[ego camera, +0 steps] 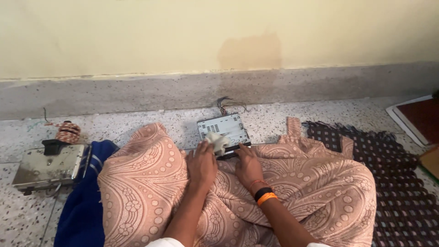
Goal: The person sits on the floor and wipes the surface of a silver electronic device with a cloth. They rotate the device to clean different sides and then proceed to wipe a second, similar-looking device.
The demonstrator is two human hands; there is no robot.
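My left hand (201, 163) grips white cloth (217, 141) on grey metal stereo unit (224, 128) | my right hand (247, 165) closed on its front edge.

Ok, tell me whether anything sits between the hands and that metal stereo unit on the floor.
The left hand presses a small white cloth onto the car stereo unit, so the cloth lies between that hand and the casing. The right hand rests at the unit's front edge with nothing visible between.
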